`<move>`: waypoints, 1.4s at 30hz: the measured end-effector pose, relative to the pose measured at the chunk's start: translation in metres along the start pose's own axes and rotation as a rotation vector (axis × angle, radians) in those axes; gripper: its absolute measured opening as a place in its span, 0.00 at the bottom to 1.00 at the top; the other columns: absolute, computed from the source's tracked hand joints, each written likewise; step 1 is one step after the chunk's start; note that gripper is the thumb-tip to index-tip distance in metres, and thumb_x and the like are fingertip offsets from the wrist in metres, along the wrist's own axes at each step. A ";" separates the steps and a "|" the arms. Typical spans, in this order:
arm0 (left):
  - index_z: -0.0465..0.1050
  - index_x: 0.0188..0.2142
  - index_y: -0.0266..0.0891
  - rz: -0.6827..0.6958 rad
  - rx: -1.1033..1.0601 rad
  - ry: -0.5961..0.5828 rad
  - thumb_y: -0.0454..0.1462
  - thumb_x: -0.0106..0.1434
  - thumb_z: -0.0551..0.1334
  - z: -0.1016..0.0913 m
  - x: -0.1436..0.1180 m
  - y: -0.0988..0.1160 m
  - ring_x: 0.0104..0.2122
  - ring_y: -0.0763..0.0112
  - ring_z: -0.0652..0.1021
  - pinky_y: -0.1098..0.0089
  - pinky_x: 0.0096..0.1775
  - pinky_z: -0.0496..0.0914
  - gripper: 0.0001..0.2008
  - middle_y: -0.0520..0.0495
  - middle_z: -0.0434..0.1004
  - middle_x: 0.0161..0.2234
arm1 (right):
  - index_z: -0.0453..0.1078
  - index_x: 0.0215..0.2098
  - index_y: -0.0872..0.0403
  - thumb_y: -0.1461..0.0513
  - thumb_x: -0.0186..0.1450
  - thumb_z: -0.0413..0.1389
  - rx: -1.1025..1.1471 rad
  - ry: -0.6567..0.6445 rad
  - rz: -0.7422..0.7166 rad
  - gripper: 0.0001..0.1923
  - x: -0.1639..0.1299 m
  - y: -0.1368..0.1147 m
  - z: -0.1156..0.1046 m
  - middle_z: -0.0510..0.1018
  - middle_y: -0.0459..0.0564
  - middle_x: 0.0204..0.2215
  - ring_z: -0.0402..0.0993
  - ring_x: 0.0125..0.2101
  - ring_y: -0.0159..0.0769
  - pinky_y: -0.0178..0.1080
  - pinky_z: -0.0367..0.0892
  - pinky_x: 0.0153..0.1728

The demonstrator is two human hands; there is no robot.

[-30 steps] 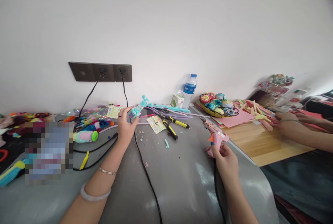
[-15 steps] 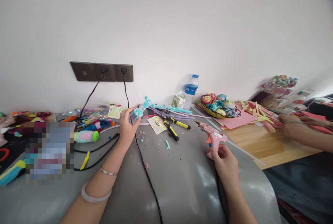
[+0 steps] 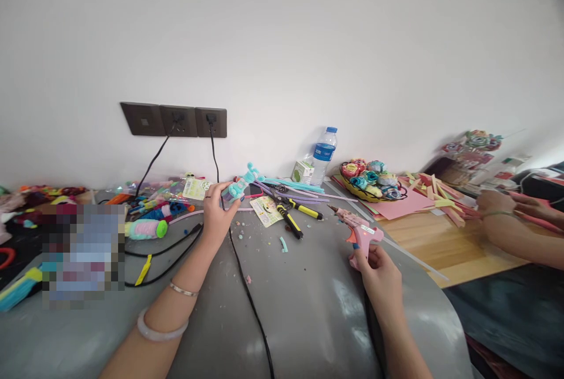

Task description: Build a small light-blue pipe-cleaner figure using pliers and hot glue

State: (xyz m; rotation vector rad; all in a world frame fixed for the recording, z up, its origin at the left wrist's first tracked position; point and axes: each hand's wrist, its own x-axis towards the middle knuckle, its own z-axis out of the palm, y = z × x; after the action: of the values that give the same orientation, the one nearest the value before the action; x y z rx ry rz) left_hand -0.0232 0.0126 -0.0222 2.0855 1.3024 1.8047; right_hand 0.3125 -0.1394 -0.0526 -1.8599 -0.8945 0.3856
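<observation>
Between the fingers and thumb of my left hand (image 3: 218, 211) is a small turquoise pipe-cleaner figure (image 3: 240, 187), its round-eared top pointing up and right. My right hand (image 3: 379, 270) grips the handle of a pink hot glue gun (image 3: 363, 235), whose nozzle points up and to the left, well apart from the figure. Between the hands lie pliers with yellow-and-black handles (image 3: 288, 220), a printed card (image 3: 267, 210) and a short turquoise pipe-cleaner piece (image 3: 284, 244). Purple and turquoise pipe cleaners (image 3: 295, 184) lie behind the pliers.
A black cable (image 3: 247, 285) crosses the grey tabletop (image 3: 304, 320). Toward the wall stand a water bottle (image 3: 324, 156), a small box (image 3: 302, 172) and a basket of paper flowers (image 3: 372, 182). At right, a co-worker's hands (image 3: 500, 211) are near paper strips. Craft pieces (image 3: 147, 230) crowd the left.
My hands keep their holds on the figure and the glue gun, nearly still. The figure has shifted very slightly right. The co-worker's hands at right have moved a little.
</observation>
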 end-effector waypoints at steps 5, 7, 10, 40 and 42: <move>0.71 0.48 0.41 0.009 -0.008 0.006 0.32 0.59 0.65 0.001 0.000 -0.001 0.47 0.58 0.76 0.60 0.49 0.72 0.16 0.44 0.76 0.45 | 0.73 0.36 0.52 0.42 0.55 0.59 -0.011 0.002 0.019 0.24 0.001 0.003 0.001 0.83 0.52 0.25 0.81 0.30 0.46 0.40 0.70 0.35; 0.71 0.48 0.41 0.013 -0.007 0.010 0.32 0.59 0.65 0.001 -0.001 -0.001 0.47 0.58 0.76 0.60 0.48 0.72 0.16 0.43 0.76 0.45 | 0.73 0.36 0.53 0.42 0.55 0.59 0.002 0.002 0.010 0.24 0.001 0.004 0.001 0.83 0.53 0.25 0.81 0.30 0.47 0.40 0.70 0.34; 0.71 0.48 0.41 0.019 -0.010 0.006 0.31 0.59 0.65 0.002 -0.001 -0.002 0.48 0.58 0.76 0.59 0.49 0.71 0.17 0.43 0.76 0.45 | 0.73 0.35 0.53 0.41 0.55 0.61 0.038 0.009 -0.015 0.25 0.000 0.004 0.001 0.82 0.52 0.25 0.80 0.28 0.45 0.40 0.71 0.33; 0.73 0.50 0.47 0.223 0.147 -0.254 0.33 0.62 0.65 -0.001 0.000 0.005 0.51 0.55 0.75 0.56 0.54 0.64 0.17 0.46 0.77 0.49 | 0.71 0.39 0.55 0.45 0.68 0.52 0.861 -0.588 -0.152 0.22 -0.034 -0.037 0.072 0.63 0.38 0.10 0.48 0.12 0.27 0.35 0.43 0.17; 0.73 0.50 0.47 0.218 0.147 -0.265 0.32 0.62 0.64 -0.001 0.000 0.006 0.51 0.56 0.75 0.56 0.54 0.64 0.17 0.46 0.77 0.49 | 0.71 0.40 0.55 0.45 0.68 0.53 0.828 -0.598 -0.168 0.22 -0.033 -0.037 0.073 0.64 0.39 0.11 0.49 0.13 0.27 0.35 0.43 0.17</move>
State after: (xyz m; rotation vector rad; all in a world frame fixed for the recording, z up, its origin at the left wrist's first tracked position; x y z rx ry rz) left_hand -0.0209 0.0087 -0.0187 2.5293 1.2108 1.4716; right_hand 0.2308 -0.1077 -0.0572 -0.9006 -1.0523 1.0579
